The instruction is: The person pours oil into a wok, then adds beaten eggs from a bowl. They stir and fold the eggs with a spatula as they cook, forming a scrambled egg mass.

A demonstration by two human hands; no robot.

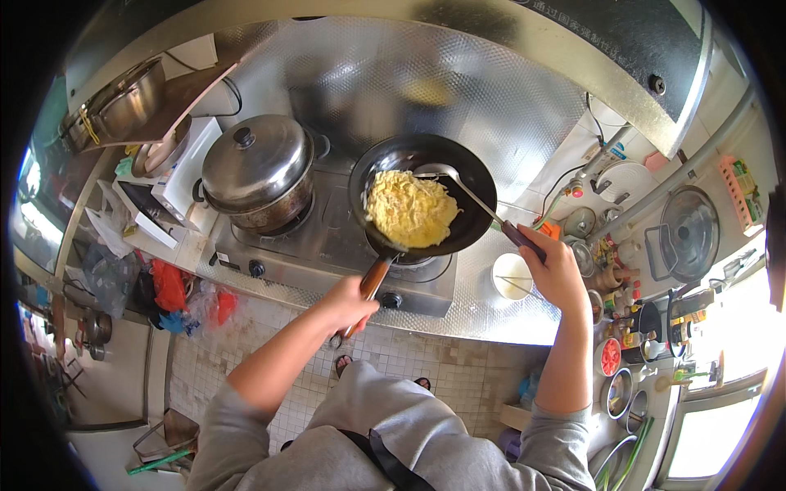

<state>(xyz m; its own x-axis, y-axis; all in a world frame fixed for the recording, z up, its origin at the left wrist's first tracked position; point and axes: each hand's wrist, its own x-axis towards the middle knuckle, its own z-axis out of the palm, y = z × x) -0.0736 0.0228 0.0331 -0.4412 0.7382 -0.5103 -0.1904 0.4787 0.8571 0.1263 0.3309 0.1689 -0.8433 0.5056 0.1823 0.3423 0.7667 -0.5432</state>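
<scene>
My left hand [349, 305] grips the wooden handle [376, 277] of a dark frying pan [473, 208] over the right burner of a gas stove [334, 245]. A yellow mass of cooked egg [411, 210] lies toward the left and near side of the pan. My right hand [554, 267] is closed around the dark handle of a metal spatula or ladle [470, 191]. Its rounded head rests in the pan at the far edge of the egg. Just left of my right hand stands a white bowl [502, 281] with chopsticks [521, 286] across it.
A lidded steel pot [258, 172] occupies the left burner. Overhead, the range hood [589, 55] juts out. Along the right counter are seasoning bottles, a bowl of cut red pieces [609, 356] and a steel bowl [616, 393]. Plastic bags [169, 285] hang at the left.
</scene>
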